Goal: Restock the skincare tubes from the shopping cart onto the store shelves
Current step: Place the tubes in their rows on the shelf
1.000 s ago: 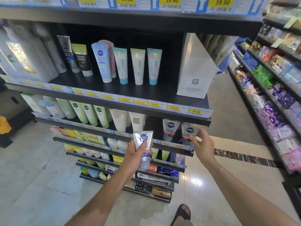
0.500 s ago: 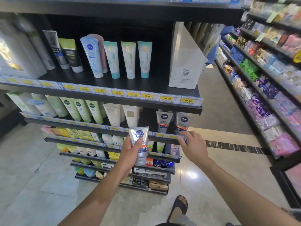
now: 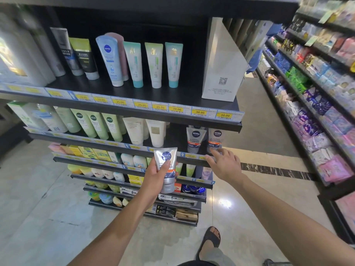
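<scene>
My left hand (image 3: 156, 178) grips a silver Nivea Men tube (image 3: 166, 169), cap down, in front of the shelf rack. Two matching silver tubes (image 3: 195, 139) (image 3: 215, 138) stand on the second shelf (image 3: 107, 144) at its right end. My right hand (image 3: 225, 164) hovers with fingers spread just below the rightmost tube, fingertips at the shelf's front edge, holding nothing. The shopping cart is out of view.
Blue, green and white tubes (image 3: 134, 64) stand on the top black shelf (image 3: 134, 93) beside a white paper bag (image 3: 222, 64). Lower shelves hold boxes and jars. A second rack (image 3: 315, 93) of packets lines the right. My sandalled foot (image 3: 211, 238) stands on the tiled floor.
My right hand dropped from the rightmost Nivea tube to the shelf edge and spread its fingers. My left hand kept the tube at about the same height. The view shifted slightly.
</scene>
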The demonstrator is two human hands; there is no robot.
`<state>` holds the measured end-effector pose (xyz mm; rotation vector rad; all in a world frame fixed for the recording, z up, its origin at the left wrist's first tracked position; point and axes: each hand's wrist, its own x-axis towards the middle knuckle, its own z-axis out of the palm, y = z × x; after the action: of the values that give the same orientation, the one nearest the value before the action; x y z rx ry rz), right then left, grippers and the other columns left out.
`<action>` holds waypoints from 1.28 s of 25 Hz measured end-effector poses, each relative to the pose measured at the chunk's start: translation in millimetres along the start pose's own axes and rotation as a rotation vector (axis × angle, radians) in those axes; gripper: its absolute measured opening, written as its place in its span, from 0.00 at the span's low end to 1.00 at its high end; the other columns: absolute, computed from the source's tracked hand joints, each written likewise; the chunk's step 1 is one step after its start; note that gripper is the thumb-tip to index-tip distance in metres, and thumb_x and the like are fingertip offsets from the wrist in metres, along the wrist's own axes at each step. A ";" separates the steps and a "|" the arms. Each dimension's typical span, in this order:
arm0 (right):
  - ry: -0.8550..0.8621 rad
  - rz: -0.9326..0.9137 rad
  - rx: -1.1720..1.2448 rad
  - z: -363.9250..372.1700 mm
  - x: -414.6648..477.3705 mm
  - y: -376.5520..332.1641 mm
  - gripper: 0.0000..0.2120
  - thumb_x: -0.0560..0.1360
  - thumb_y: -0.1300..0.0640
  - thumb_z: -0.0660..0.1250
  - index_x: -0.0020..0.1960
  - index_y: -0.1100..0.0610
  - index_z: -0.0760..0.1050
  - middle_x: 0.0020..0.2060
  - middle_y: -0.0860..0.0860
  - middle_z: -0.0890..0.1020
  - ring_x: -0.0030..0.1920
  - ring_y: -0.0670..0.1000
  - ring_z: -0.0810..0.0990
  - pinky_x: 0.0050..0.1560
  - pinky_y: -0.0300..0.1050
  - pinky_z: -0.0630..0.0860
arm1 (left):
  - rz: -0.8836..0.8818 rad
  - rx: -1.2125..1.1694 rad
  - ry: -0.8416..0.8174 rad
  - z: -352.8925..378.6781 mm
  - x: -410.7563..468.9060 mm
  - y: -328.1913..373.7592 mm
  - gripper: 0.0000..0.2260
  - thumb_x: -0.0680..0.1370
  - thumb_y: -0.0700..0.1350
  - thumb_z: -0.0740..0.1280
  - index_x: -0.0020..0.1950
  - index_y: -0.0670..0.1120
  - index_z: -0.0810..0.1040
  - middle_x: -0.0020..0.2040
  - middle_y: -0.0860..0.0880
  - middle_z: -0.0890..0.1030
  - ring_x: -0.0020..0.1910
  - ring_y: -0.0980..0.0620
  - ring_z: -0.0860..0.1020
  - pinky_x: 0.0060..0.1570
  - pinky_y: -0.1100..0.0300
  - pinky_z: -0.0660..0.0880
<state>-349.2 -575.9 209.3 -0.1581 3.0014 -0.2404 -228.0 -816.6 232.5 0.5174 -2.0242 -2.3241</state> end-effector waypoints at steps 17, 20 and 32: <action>-0.037 0.022 0.032 -3.6 40.5 -4.1 0.31 0.80 0.30 0.42 0.78 0.40 0.61 0.79 0.50 0.62 0.79 0.58 0.58 0.78 0.67 0.51 | 0.017 0.019 0.034 2.7 26.2 -6.0 0.11 0.83 0.51 0.67 0.65 0.54 0.75 0.54 0.47 0.87 0.49 0.44 0.87 0.54 0.41 0.83; -0.047 0.023 0.052 -2.8 42.5 -4.2 0.31 0.80 0.29 0.42 0.78 0.40 0.60 0.80 0.50 0.62 0.79 0.59 0.58 0.78 0.67 0.51 | 0.015 0.017 0.039 4.7 27.0 -5.8 0.10 0.84 0.51 0.66 0.65 0.54 0.75 0.54 0.47 0.87 0.49 0.44 0.87 0.52 0.43 0.84; 0.023 -0.073 0.717 -26.7 -20.9 -7.5 0.10 0.81 0.47 0.67 0.61 0.45 0.79 0.58 0.41 0.80 0.58 0.45 0.78 0.51 0.35 0.75 | 0.010 0.061 -0.087 47.8 16.7 1.7 0.10 0.85 0.54 0.63 0.66 0.59 0.75 0.58 0.51 0.86 0.55 0.53 0.85 0.58 0.53 0.81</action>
<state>-331.4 -576.8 239.1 -0.1854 2.7204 -1.2859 -256.4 -774.7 235.3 0.4134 -2.1359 -2.3248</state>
